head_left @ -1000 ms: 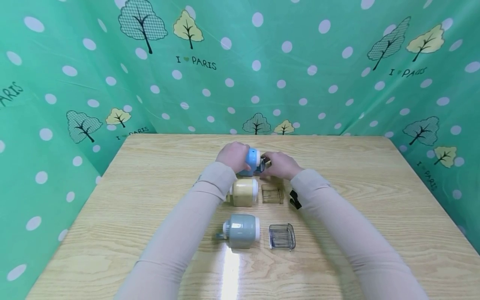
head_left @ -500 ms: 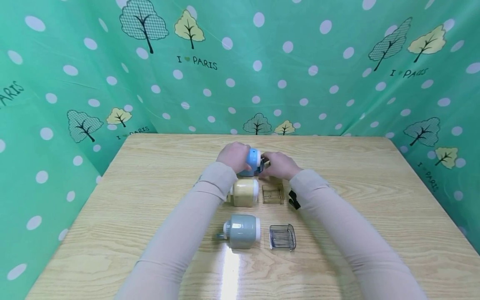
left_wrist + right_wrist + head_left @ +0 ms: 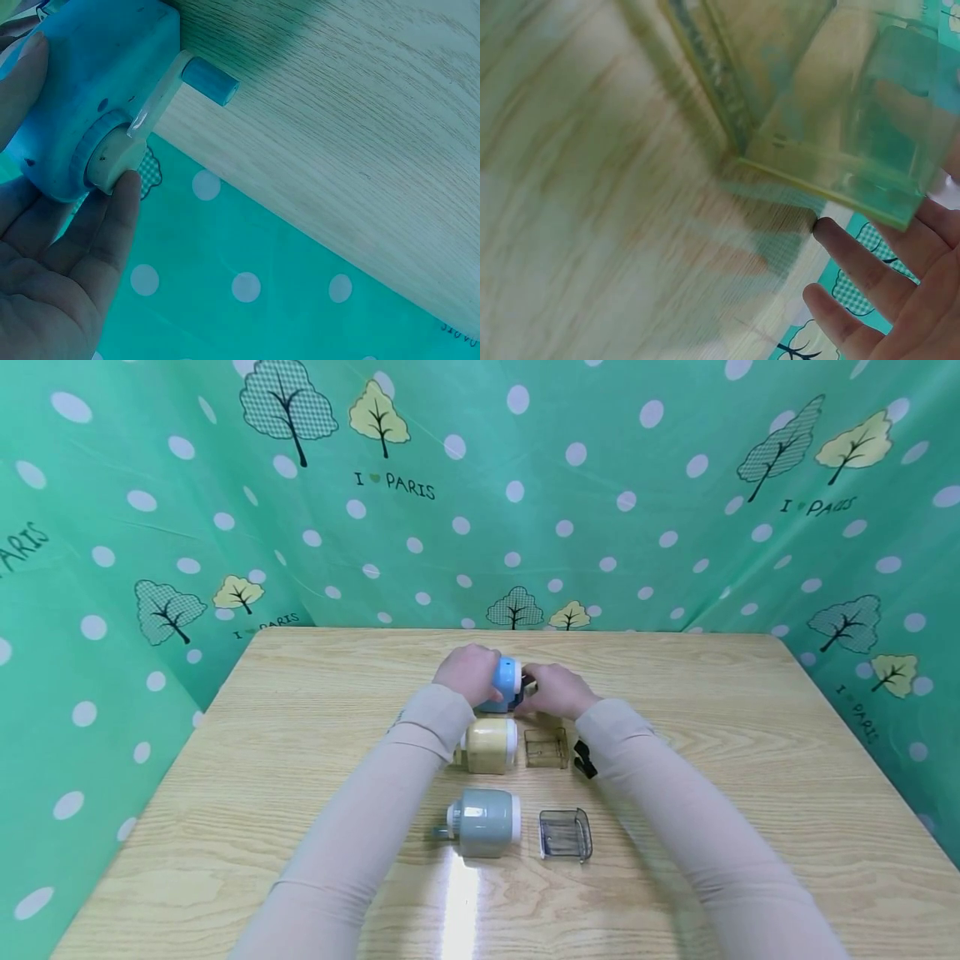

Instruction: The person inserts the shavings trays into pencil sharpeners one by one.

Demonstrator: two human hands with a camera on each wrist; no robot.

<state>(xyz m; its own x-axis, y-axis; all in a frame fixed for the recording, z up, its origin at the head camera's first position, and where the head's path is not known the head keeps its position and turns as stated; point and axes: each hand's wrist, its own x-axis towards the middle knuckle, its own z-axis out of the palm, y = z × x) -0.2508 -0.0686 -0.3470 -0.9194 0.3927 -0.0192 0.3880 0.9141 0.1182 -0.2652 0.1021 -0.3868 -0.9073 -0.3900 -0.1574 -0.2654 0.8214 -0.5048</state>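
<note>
Sharpener (image 3: 506, 674) in blue, long axis running left to right at the far part of the surface (image 3: 337, 693), is gripped by the left hand (image 3: 467, 674), its white end (image 3: 517, 676) facing the right hand (image 3: 558, 690), which pinches a clear tray (image 3: 517, 698) just beside that end.

It's a curtained-off tabletop, folks, more makeshift booth than furnished room! Green fabric (image 3: 480, 477) fills the upper frame and sweeps down the left and right sides, all white dots, cartoon trees (image 3: 288, 402) and "I PARIS" lettering (image 3: 394, 484). Beneath, a pale wood-grain table (image 3: 720, 710) runs right down to the bottom edge, with a bright streak of glare (image 3: 460, 906) at lower centre! Home, office or workshop beyond that cloth? Can't tell from here!
</note>
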